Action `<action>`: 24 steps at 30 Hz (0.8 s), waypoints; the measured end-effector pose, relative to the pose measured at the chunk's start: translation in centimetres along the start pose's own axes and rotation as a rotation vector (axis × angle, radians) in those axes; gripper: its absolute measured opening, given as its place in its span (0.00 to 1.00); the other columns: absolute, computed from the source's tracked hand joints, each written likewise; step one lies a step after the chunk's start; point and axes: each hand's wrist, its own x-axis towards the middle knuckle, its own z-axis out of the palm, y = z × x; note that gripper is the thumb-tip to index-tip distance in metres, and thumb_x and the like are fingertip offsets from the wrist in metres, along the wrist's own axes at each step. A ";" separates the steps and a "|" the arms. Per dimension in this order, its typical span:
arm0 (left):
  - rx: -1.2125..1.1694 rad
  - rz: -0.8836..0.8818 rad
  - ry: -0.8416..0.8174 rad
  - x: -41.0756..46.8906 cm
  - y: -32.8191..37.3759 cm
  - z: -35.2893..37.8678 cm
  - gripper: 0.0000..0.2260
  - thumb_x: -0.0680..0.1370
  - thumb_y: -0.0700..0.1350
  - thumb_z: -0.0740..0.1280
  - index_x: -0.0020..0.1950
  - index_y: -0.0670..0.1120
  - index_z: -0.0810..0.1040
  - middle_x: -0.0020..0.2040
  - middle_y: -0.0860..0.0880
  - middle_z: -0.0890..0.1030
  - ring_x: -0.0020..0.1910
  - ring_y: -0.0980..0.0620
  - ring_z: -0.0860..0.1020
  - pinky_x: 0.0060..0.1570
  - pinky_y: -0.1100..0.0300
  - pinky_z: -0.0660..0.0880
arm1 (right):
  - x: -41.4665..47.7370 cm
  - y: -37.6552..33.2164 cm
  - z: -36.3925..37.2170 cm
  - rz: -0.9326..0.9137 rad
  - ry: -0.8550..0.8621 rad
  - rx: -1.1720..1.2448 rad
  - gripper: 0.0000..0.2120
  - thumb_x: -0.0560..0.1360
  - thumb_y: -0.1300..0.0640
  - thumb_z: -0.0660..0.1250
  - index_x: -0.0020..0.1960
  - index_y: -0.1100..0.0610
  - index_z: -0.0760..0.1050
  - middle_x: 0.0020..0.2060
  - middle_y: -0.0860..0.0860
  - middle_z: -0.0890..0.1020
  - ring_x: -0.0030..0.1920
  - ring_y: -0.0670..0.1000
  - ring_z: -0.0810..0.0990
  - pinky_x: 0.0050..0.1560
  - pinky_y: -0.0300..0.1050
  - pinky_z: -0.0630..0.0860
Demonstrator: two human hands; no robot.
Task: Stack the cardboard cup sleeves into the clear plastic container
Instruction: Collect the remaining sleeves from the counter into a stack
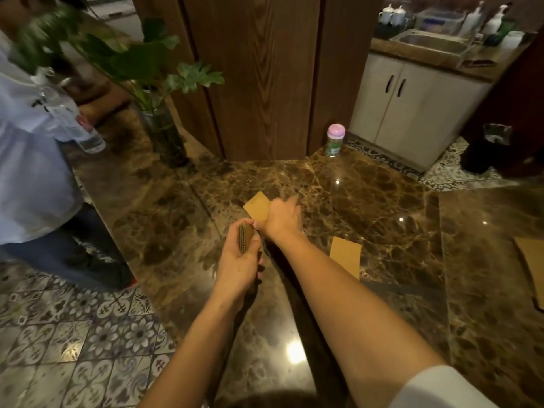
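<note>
Left hand (pixel 238 266) grips sleeve stack (pixel 245 238), long axis pointing away; right hand (pixel 281 217) on flat sleeve (pixel 257 207), grip unclear.

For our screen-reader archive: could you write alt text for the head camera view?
A person's left hand grips a stack of sleeves while the right hand reaches for a flat sleeve on a marble counter. Another sleeve lies to its right; a second person stands at left.

A kitchen — shiny brown stone counter (pixel 353 187), metal sink (pixel 432 44) above white cupboards (pixel 412 113), pump bottles (pixel 497 22) and white teapots (pixel 393 13) beside it — patterned floor tiles (pixel 73 334) below.
</note>
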 end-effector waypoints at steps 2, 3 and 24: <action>-0.011 -0.030 -0.001 0.0 -0.4 0.3 0.16 0.85 0.40 0.61 0.55 0.64 0.75 0.40 0.43 0.76 0.33 0.45 0.73 0.28 0.56 0.70 | 0.1 0.5 -0.7 0.030 -0.033 0.088 0.32 0.76 0.50 0.76 0.74 0.61 0.70 0.73 0.63 0.68 0.71 0.66 0.72 0.68 0.54 0.73; -0.010 -0.041 -0.006 -0.1 -0.5 0.6 0.16 0.85 0.41 0.61 0.55 0.64 0.75 0.40 0.43 0.76 0.33 0.46 0.73 0.28 0.55 0.70 | 0.0 1.0 -1.2 0.043 -0.046 0.139 0.31 0.77 0.52 0.75 0.75 0.61 0.69 0.73 0.63 0.70 0.71 0.66 0.73 0.68 0.54 0.73; 0.114 -0.062 -0.304 -1.8 -0.3 9.6 0.11 0.84 0.42 0.61 0.60 0.58 0.73 0.43 0.42 0.78 0.35 0.45 0.76 0.33 0.52 0.76 | -8.5 15.8 -8.8 0.465 -0.098 0.821 0.10 0.83 0.52 0.66 0.62 0.55 0.77 0.57 0.55 0.84 0.57 0.58 0.83 0.58 0.60 0.82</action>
